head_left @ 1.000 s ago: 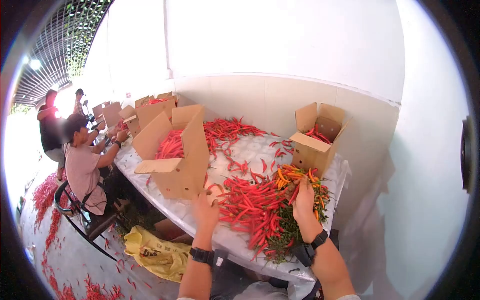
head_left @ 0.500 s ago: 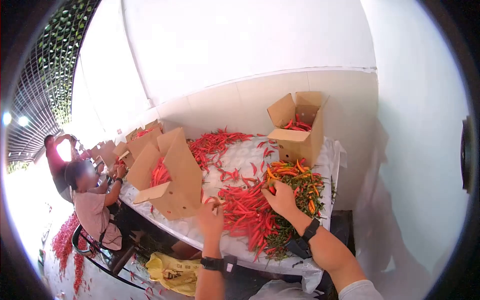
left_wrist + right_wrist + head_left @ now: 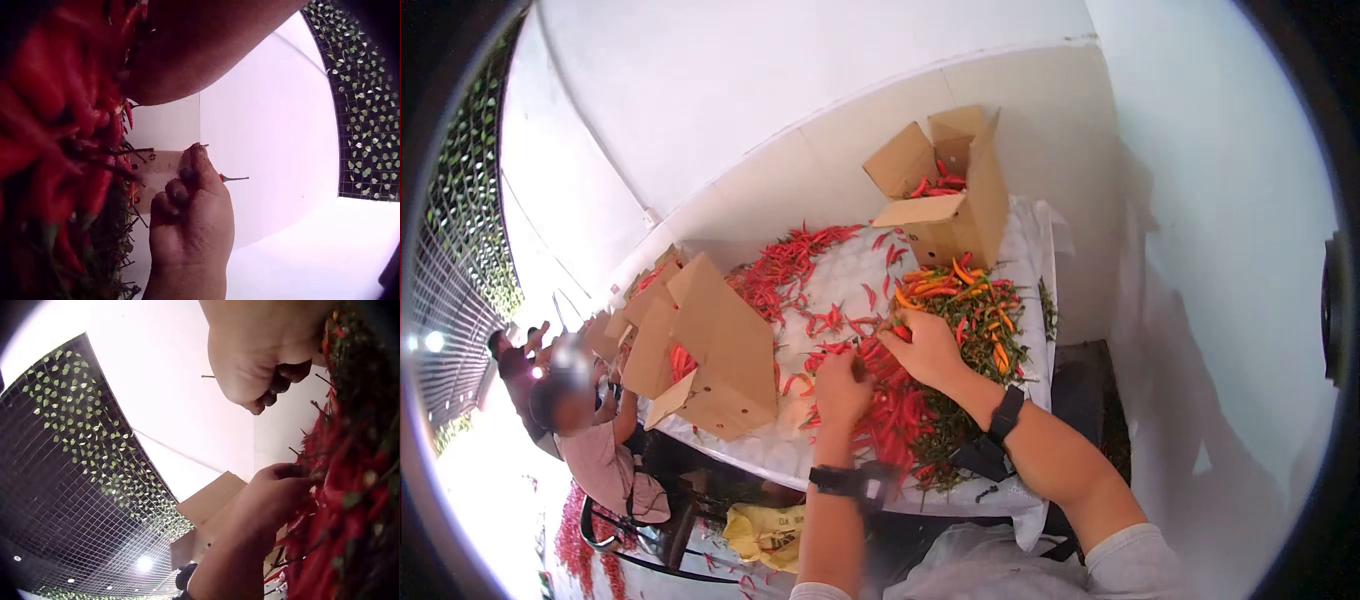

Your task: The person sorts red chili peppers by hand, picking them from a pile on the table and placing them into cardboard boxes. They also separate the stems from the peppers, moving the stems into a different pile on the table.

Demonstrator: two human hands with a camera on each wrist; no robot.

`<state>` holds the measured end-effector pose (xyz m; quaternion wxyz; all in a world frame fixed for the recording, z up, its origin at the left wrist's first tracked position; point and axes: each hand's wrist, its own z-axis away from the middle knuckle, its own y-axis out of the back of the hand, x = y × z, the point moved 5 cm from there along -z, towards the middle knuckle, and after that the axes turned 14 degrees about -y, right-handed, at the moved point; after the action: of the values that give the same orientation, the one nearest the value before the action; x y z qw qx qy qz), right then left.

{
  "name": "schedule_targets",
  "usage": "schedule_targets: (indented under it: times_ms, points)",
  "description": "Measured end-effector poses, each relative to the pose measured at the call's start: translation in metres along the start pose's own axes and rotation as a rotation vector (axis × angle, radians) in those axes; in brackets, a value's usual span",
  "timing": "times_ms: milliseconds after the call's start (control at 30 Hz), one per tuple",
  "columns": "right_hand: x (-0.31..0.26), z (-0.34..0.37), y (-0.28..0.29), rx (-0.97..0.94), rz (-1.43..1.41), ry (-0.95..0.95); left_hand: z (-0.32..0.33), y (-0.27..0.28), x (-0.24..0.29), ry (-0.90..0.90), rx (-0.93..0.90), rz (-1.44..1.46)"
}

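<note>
Red chili peppers lie heaped on the white-covered table, beside a pile of green stems and orange chilies. At the heap's upper edge my right hand has curled fingers, with a red chili at the fingertips. In the left wrist view a thin green stem pokes out behind that hand. My left hand is just left of it, over the red heap. The right wrist view shows its thumb and forefinger pinching at a red chili in the heap.
An open cardboard box holding red chilies stands at the table's back right. Another box is on the left, with loose chilies behind it. A seated person is at the far left, near a yellow sack.
The head view has turned and tilted. My right hand has moved left from the orange chilies to the red heap's edge. My left hand has come from beside the left box onto the red heap.
</note>
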<state>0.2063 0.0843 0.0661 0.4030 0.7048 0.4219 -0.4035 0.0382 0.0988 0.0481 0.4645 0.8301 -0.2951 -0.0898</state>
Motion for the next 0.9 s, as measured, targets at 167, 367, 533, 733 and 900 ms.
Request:
schedule_targets:
  times_ms: [167,367,533,733,900]
  points:
    - [0.011,-0.009,0.001,0.05,-0.124,-0.07,0.005,0.037,0.004,0.11,0.284,0.348]
    - [-0.003,-0.006,0.002,-0.121,-0.25,-0.02,0.016,0.032,0.005,0.454,0.396,1.392]
    - [-0.019,0.004,0.0,-0.267,-0.295,-0.053,0.031,0.015,0.012,0.431,0.356,1.671]
    - [-0.018,0.012,-0.021,-0.499,-0.311,0.004,0.038,0.007,0.019,0.334,0.469,1.556]
    - [-0.012,0.014,-0.028,-0.543,-0.401,-0.126,0.039,0.006,0.017,0.334,0.454,1.533]
